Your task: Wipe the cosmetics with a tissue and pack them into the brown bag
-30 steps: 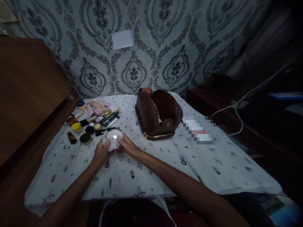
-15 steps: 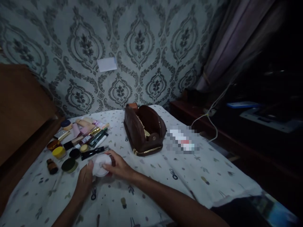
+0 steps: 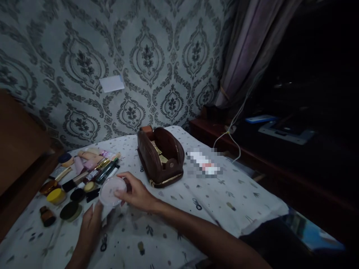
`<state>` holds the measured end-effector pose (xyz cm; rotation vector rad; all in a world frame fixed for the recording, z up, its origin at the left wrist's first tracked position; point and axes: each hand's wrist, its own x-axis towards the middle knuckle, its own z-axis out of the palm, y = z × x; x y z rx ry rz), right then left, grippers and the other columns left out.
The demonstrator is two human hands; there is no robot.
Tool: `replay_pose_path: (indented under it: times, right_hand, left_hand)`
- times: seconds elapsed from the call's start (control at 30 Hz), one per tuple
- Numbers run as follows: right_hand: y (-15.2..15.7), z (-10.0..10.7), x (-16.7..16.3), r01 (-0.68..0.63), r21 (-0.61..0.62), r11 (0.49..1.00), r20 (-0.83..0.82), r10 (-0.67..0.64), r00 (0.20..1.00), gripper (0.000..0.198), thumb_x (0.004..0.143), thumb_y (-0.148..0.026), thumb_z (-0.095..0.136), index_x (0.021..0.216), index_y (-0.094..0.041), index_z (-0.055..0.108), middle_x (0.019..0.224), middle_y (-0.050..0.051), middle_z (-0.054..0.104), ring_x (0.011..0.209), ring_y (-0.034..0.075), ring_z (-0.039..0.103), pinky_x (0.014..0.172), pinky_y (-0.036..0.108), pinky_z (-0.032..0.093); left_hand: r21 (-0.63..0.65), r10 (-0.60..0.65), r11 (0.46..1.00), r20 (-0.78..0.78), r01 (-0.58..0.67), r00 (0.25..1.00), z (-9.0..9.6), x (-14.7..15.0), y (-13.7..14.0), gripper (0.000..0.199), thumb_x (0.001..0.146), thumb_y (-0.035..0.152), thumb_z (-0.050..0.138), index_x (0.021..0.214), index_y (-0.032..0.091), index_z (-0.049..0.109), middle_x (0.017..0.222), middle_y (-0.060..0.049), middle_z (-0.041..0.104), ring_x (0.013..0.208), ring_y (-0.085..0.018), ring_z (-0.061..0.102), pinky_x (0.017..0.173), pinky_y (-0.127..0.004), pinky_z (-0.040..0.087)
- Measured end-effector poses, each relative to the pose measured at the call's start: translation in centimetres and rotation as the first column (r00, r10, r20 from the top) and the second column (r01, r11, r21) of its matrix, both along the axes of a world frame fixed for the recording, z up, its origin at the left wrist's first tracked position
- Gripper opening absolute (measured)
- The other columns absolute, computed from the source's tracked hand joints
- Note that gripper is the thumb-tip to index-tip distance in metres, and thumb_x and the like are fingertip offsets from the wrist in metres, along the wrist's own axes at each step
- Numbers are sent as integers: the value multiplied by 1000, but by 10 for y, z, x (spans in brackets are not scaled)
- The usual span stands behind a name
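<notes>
My right hand (image 3: 138, 194) pinches a round, pale powder container (image 3: 112, 191) by its edge, thumb across its flat top. Just below and left of it, my left hand (image 3: 90, 220) has its fingers closed on a thin, crumpled white piece that looks like tissue (image 3: 108, 212), partly hidden under the container. Beyond my hands stands a brown zippered toiletry bag (image 3: 161, 157), its top open and a few pale-gold items inside. A green-black lidded jar (image 3: 70, 211), a yellow-lidded jar (image 3: 56, 196) and a small brown bottle (image 3: 47, 216) lie left of my left hand.
Several tubes and cosmetics (image 3: 92, 162) lie heaped at the back left of the patterned white cloth (image 3: 168, 224). A blurred-out white item (image 3: 204, 163) is right of the bag. Brown furniture (image 3: 22, 145) borders the left; a cable (image 3: 238, 116) hangs at right.
The view has turned right, so everything sits further left. The powder container now shows its round top more fully, and my left thumb has come off its face to below it.
</notes>
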<state>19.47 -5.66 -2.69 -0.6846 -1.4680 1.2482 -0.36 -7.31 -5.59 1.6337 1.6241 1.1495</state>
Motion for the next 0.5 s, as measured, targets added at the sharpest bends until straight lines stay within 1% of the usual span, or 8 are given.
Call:
replay_pose_path:
  times: [0.07,0.17,0.27,0.3,0.37,0.4,0.47,0.5]
  right_hand:
    - [1,19,13,21,28,999,-1,-21,1000,57,79,-46,77,123,-22,51,90,-1,58,65,9,55,55,21,49]
    - [5,54,43,133,119,984,10,-135,991,48,84,-39,71,125,-22,50,97,1,59,70,10,57,56,20,52]
    - [21,93,82,306,214,928,35,-320,947,42,90,-38,63,125,-22,47,114,5,60,85,15,63,58,21,54]
    - [29,104,95,391,234,890,59,-414,908,41,92,-38,58,127,-22,44,117,6,60,87,16,64,60,22,54]
    - [49,124,120,517,291,805,197,-579,791,42,96,-36,50,132,-18,38,115,8,62,85,17,66,66,26,55]
    - [60,131,131,547,343,764,306,-642,703,42,97,-34,48,133,-15,37,112,9,64,88,18,67,73,29,56]
    - [79,140,147,532,465,708,537,-703,466,40,96,-28,50,130,-10,42,113,13,66,101,25,66,87,36,53]
    - [86,141,151,481,509,713,641,-688,340,41,95,-26,51,131,-9,43,114,15,67,105,27,65,92,39,51]
  left_hand:
    - [-100,27,995,14,-26,1000,5,4,-4,68,69,85,50,71,19,63,66,-3,65,72,-26,63,71,-35,55]
    - [-121,75,990,15,-72,997,4,6,-7,70,66,90,47,67,21,57,64,0,60,68,-23,59,67,-32,52]
    - [-137,51,989,17,-48,999,2,5,-7,67,71,88,46,69,21,54,66,1,59,68,-22,58,65,-30,50]
    - [-139,36,990,15,-34,999,2,4,-6,66,72,88,46,69,22,53,66,2,58,68,-22,59,66,-30,50]
    - [-127,20,992,14,-18,1000,4,4,-5,67,71,89,46,68,22,52,67,1,58,71,-23,60,69,-31,51]
    - [-121,17,993,12,-16,1000,5,5,-4,68,69,90,47,68,22,53,68,1,58,74,-24,61,71,-31,51]
    - [-109,26,994,10,-25,1000,8,6,-4,69,65,91,49,69,22,55,70,0,61,78,-26,62,74,-33,52]
    - [-109,28,994,6,-27,1000,9,7,-4,69,64,91,50,69,22,56,70,0,61,78,-27,62,74,-34,52]
